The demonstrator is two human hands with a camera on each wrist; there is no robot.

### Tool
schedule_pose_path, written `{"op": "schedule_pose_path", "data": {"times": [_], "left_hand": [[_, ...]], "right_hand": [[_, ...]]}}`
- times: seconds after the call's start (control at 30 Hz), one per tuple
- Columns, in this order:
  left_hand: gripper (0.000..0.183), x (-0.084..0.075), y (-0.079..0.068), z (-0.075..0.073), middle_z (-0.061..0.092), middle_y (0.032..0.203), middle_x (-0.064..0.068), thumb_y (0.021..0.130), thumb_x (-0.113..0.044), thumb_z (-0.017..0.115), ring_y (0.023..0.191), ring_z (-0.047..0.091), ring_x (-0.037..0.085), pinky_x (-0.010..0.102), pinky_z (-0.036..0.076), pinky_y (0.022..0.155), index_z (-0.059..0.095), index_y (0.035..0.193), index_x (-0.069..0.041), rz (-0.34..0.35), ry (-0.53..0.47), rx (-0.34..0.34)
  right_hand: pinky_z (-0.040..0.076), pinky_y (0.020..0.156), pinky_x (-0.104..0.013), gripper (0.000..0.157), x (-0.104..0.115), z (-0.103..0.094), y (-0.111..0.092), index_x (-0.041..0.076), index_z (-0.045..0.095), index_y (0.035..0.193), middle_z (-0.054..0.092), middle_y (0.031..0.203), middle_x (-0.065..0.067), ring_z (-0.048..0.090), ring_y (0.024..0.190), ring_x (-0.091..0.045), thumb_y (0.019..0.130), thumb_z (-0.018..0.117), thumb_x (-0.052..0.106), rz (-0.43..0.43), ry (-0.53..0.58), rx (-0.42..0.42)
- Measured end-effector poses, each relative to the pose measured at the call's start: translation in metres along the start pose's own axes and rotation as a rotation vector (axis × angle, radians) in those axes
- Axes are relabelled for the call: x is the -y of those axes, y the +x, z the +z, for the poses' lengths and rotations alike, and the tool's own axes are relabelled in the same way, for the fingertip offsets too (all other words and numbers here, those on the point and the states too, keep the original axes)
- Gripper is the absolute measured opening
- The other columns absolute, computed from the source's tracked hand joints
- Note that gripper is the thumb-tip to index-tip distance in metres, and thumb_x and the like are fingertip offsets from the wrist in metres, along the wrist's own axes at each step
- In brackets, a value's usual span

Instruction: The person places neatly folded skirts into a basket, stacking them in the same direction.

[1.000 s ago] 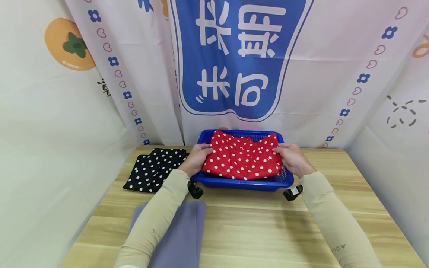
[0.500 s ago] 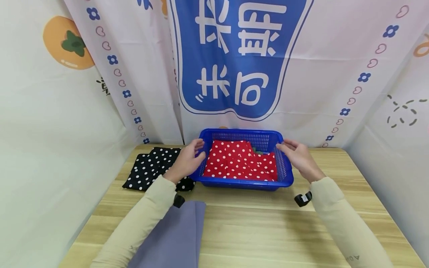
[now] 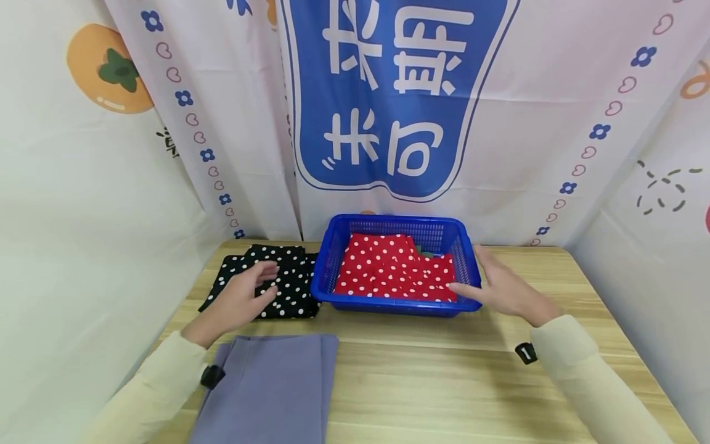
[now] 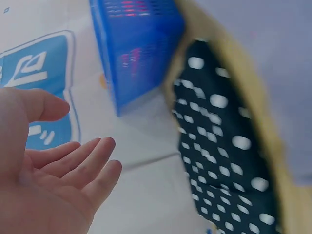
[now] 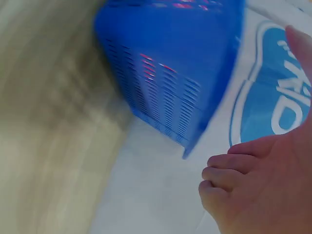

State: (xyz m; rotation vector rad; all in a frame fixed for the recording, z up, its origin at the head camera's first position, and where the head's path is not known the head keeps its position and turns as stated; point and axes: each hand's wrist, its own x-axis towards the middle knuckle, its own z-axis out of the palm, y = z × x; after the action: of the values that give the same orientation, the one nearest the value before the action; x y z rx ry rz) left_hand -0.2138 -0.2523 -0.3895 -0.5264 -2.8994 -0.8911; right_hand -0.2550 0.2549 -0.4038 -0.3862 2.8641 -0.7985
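Note:
A red cloth with white dots point(image 3: 383, 268) lies folded in the blue plastic basket point(image 3: 388, 303) at the back of the table. My left hand point(image 3: 238, 302) hovers over the black cloth with white dots point(image 3: 291, 290), fingers relaxed and holding nothing. In the left wrist view the same hand point(image 4: 68, 170) has its thumb apart from the fingers. My right hand point(image 3: 501, 290) is at the basket's right side, thumb overlapping the rim in the head view. In the right wrist view that hand point(image 5: 263, 180) holds nothing, and the basket's slotted wall point(image 5: 161, 83) is beside it.
A grey-purple folded cloth point(image 3: 277, 382) lies at the front left of the wooden table point(image 3: 432, 382). Something small and green point(image 3: 424, 253) shows behind the red cloth in the basket. A printed white curtain point(image 3: 510, 154) hangs right behind the basket.
Both hands have let go of the red dotted cloth, which now lies lower in the basket. The left hand has moved left over the black cloth; the right hand has drawn back to the right.

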Motion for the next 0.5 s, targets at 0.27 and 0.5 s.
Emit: {"op": "schedule_pose_path", "data": {"times": [0.27,0.5], "left_hand": [[0.071,0.016,-0.061,0.018,0.042,0.148,0.022,0.091,-0.030,0.066,0.134,0.044,0.039,0.056,0.039,0.109,0.034,0.146,0.001,-0.018,0.134,0.122],[0.098,0.024,-0.096,0.043,0.020,0.159,0.023,0.082,-0.060,0.066,0.142,0.030,0.045,0.062,0.032,0.112,0.027,0.151,-0.002,0.006,0.298,0.163]], "right_hand": [[0.024,0.110,-0.071,0.120,-0.004,0.024,-0.008,0.022,-0.013,0.155,0.002,0.165,-0.012,0.014,0.148,-0.041,0.075,0.056,0.079,-0.024,-0.090,-0.005],[0.022,0.112,-0.069,0.124,-0.003,0.029,-0.009,0.014,-0.011,0.155,-0.005,0.165,-0.013,0.007,0.150,-0.041,0.073,0.052,0.083,-0.009,-0.150,-0.003]]}}
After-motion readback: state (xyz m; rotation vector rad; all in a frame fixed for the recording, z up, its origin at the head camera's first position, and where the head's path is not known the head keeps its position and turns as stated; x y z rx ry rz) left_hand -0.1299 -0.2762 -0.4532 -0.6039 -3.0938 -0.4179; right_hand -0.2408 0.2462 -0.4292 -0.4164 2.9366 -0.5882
